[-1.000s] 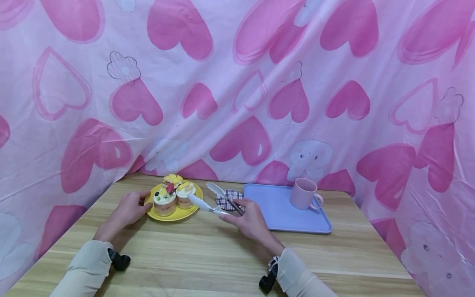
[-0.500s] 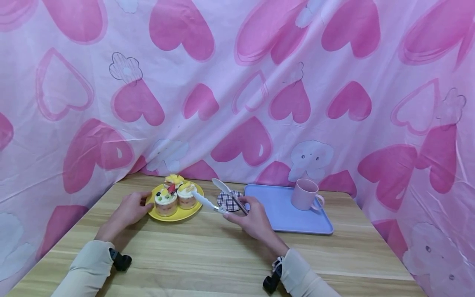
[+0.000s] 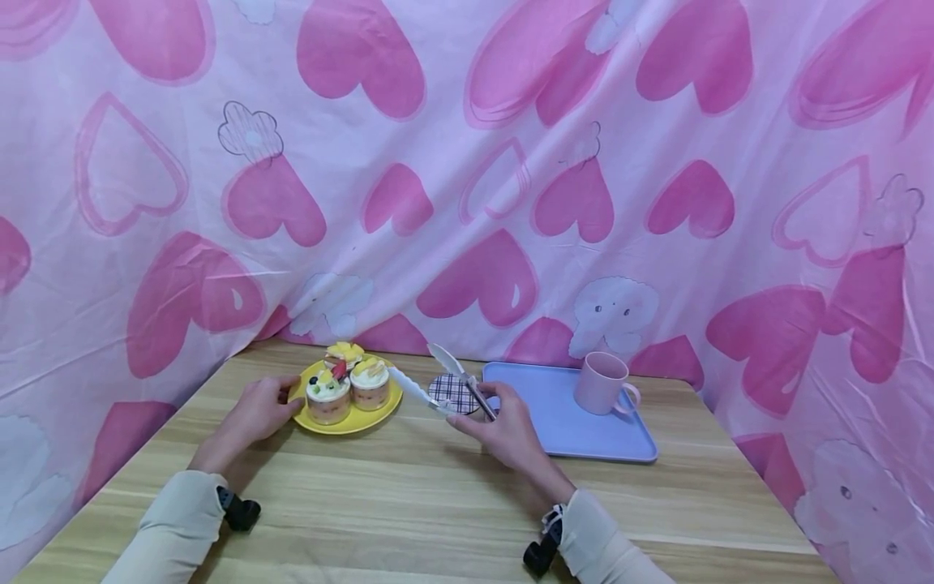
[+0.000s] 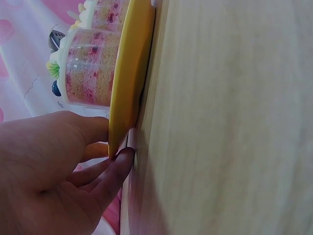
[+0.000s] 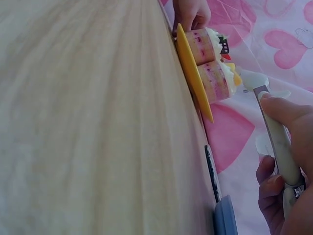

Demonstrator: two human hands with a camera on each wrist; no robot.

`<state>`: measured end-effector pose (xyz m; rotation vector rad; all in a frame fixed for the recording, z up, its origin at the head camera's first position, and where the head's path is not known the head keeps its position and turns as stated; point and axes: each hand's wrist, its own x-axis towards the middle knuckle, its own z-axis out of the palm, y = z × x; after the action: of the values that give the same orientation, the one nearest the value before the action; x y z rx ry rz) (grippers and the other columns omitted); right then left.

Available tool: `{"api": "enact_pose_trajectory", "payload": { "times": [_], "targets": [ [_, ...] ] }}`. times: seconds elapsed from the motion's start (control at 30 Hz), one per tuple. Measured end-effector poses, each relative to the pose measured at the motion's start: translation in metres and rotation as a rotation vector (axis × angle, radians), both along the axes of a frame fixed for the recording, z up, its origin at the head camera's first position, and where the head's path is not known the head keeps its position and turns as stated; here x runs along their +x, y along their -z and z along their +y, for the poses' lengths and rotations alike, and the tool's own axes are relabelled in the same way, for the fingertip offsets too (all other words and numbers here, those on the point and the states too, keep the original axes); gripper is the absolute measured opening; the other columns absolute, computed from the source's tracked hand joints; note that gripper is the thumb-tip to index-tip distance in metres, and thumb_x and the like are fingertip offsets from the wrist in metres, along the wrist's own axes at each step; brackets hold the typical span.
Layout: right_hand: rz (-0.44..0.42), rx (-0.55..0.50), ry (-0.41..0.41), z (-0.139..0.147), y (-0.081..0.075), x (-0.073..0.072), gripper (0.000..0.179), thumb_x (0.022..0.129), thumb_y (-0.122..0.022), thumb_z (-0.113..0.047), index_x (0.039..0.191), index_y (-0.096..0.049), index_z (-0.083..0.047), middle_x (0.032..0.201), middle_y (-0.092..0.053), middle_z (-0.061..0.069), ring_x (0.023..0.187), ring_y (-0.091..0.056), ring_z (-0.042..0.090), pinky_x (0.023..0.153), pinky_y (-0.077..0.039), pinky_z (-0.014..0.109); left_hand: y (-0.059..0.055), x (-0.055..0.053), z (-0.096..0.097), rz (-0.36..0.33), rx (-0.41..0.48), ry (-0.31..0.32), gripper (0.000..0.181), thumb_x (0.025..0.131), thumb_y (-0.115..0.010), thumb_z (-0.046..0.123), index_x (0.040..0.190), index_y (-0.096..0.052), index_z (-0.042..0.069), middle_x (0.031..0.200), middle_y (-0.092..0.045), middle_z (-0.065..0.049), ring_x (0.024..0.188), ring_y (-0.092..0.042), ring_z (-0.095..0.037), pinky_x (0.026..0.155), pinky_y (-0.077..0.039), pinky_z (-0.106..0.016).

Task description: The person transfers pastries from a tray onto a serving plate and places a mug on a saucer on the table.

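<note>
My left hand (image 3: 259, 410) pinches the left rim of a yellow plate (image 3: 357, 423); in the left wrist view the thumb lies on top and fingers reach under the rim (image 4: 128, 93). Three dessert cups with cream and fruit toppings stand on the plate: a front cup (image 3: 327, 404), a right cup (image 3: 370, 392) and a back one (image 3: 344, 353). To the plate's right, my right hand (image 3: 507, 426) holds a pair of tongs (image 3: 414, 388). Their white ends are spread, pointing up and left, with nothing between them. In the right wrist view the thumb presses along the tongs' handle (image 5: 279, 142).
Behind the tongs lies a round checked coaster (image 3: 451, 391), partly hidden. A blue tray (image 3: 547, 414) sits to the right, with a pink mug (image 3: 600, 384) on its right part. A pink heart-print cloth (image 3: 474, 186) hangs behind the wooden table (image 3: 379, 503).
The right hand and tongs have drawn slightly right, so the tongs' ends have moved away from the cups. The left hand stays on the plate, and the cups keep their places.
</note>
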<state>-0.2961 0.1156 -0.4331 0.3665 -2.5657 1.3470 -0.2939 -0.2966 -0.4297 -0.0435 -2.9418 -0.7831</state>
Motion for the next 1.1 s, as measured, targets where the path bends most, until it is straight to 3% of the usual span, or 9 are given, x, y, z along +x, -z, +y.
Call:
{"api": "enact_pose_trajectory", "payload": {
  "times": [0.27,0.57,1.1],
  "targets": [
    [-0.041,-0.031,-0.022,0.018,-0.001,0.006,0.078,0.066,-0.084,-0.066,0.127,-0.062,-0.022,0.118,-0.065,-0.004,0.089,-0.062,0.026,0.062,-0.054,0.031,0.001,-0.002,-0.001,0.004,0.000,0.006,0.056,0.095,-0.065,0.017,0.140,-0.048,-0.012,0.128,-0.062,-0.032,0.109,-0.063,-0.037,0.092,-0.057,-0.052],
    [-0.084,0.013,0.037,0.052,0.000,0.018,0.078,0.063,-0.083,-0.069,0.126,-0.062,-0.027,0.121,-0.065,-0.006,0.102,-0.060,0.022,0.085,-0.051,0.032,-0.001,-0.001,-0.001,-0.003,-0.008,0.004,0.057,0.095,-0.065,0.017,0.140,-0.048,-0.013,0.127,-0.061,-0.032,0.108,-0.063,-0.037,0.093,-0.056,-0.053],
    [-0.079,0.092,0.076,0.100,-0.002,0.024,0.084,0.065,-0.083,-0.067,0.133,-0.058,-0.025,0.124,-0.064,-0.003,0.107,-0.058,0.019,0.091,-0.047,0.034,0.000,0.000,-0.001,-0.013,0.004,0.003,0.057,0.095,-0.065,0.018,0.141,-0.048,-0.012,0.130,-0.060,-0.032,0.109,-0.063,-0.037,0.092,-0.057,-0.052]
  ]
}}
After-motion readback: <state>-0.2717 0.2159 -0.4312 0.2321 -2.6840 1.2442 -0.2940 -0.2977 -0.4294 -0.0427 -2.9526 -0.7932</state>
